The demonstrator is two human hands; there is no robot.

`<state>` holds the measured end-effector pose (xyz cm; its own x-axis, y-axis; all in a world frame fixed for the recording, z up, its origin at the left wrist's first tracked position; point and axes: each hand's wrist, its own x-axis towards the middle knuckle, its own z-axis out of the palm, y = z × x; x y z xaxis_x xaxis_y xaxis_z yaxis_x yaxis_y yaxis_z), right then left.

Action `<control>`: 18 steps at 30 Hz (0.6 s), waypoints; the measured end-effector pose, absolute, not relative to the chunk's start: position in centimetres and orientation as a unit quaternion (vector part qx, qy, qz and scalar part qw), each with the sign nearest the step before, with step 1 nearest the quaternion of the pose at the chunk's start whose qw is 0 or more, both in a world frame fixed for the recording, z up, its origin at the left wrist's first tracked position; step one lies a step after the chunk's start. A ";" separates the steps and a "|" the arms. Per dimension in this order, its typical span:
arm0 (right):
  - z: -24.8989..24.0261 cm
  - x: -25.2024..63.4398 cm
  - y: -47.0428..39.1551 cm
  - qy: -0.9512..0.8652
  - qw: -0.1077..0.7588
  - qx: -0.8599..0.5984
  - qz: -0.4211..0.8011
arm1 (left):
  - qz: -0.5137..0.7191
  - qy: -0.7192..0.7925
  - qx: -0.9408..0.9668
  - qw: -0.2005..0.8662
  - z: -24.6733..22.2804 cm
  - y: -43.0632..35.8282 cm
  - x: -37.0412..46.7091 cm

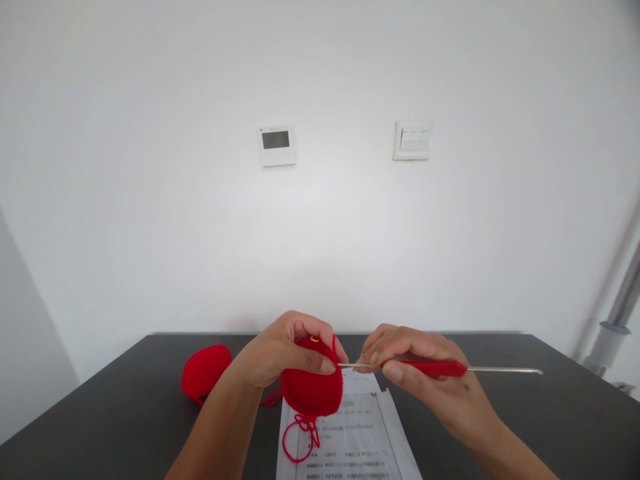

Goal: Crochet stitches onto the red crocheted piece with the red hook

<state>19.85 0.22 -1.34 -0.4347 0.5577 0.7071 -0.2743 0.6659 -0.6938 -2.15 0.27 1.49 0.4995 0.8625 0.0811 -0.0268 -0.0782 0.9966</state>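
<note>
My left hand (295, 350) pinches a round red crochet piece (313, 393) between thumb and fingers. Near the top of that piece sits a small yellow ring (314, 339), perhaps a stitch marker. My right hand (420, 367) is closed round the red handle of a double-ended crochet hook (440, 368). One metal end points left and meets the right edge of the piece by my left thumb; its tip is hidden there. The other end sticks out to the right. A loose loop of red yarn (299, 443) hangs below the piece.
A ball of red yarn (206, 372) rests on the dark table (125, 413), left of my left forearm. Printed paper sheets (350, 433) lie under my hands. The white wall behind carries a thermostat-like panel (277, 147) and a switch (413, 141). At far right is a grey pipe (623, 307).
</note>
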 end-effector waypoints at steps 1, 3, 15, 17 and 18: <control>-1.4 19.8 0.2 -0.745 0.521 -0.097 0.405 | 0.374 0.332 0.631 0.593 1.4 0.3 -2.1; -1.5 19.6 0.2 -0.740 0.524 -0.098 0.409 | 0.372 0.332 0.632 0.594 1.4 0.3 -2.0; -2.0 19.2 0.3 -0.760 0.584 -0.075 0.275 | 0.379 0.331 0.615 0.607 1.8 -0.2 -1.7; -1.9 19.2 0.3 -0.751 0.582 -0.087 0.299 | 0.375 0.335 0.616 0.607 1.8 -0.3 -1.7; -1.9 19.2 0.2 -0.747 0.580 -0.094 0.312 | 0.375 0.336 0.615 0.606 1.8 -0.3 -1.7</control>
<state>19.17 0.24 -1.93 -0.3094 0.5028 0.8072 -0.2213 0.7874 -0.5753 -1.69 -0.33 1.75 0.4921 0.8688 0.0544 -0.0416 -0.0390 0.9984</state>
